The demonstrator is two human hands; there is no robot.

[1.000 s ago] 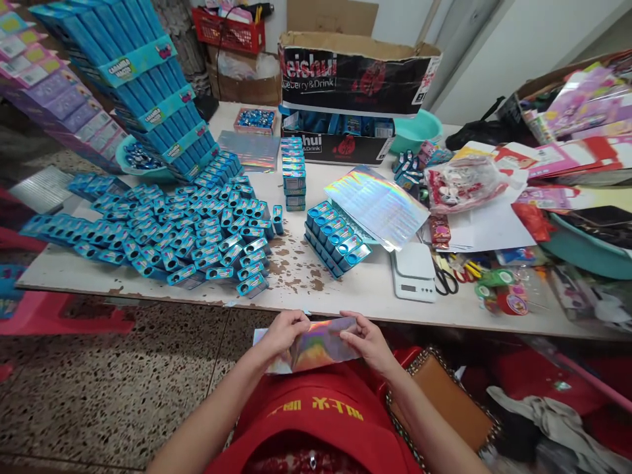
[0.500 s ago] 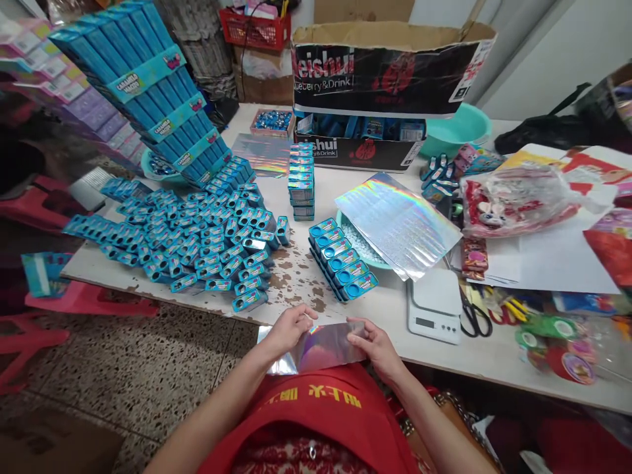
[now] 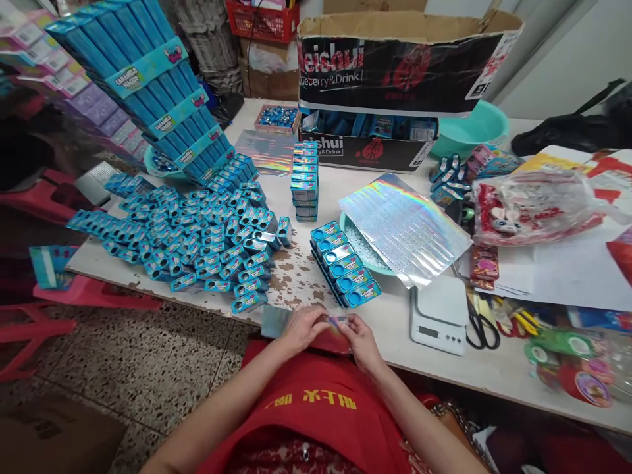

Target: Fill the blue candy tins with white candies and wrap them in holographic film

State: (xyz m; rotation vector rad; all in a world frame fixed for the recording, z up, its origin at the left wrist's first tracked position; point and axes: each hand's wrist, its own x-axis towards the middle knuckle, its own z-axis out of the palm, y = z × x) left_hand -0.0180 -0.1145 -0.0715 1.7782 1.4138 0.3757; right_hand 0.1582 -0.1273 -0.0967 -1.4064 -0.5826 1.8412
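A shiny silver foil sheet (image 3: 275,322) is held in front of the red apron, at the table's near edge. My left hand (image 3: 302,328) is closed over its middle, fingers bent, and covers much of it. At the sheet's right end, my right hand (image 3: 363,341) pinches it between thumb and fingers. Just beyond the hands stands a row of small blue boxes (image 3: 344,266) with round recesses on their upturned ends. More silver holographic sheets (image 3: 405,227) lie across a turquoise bowl (image 3: 348,230) of white beads.
Many small blue boxes (image 3: 197,230) crowd the table's left side, beside a tall stack of blue cartons (image 3: 162,92). A black cardboard box (image 3: 395,79) stands at the back. To the right are a kitchen scale (image 3: 438,316), scissors (image 3: 481,327) and a plastic bag (image 3: 548,207).
My hands have come closer together on the foil sheet, and the right hand has moved left. Less of the sheet shows between them. The view has shifted slightly.
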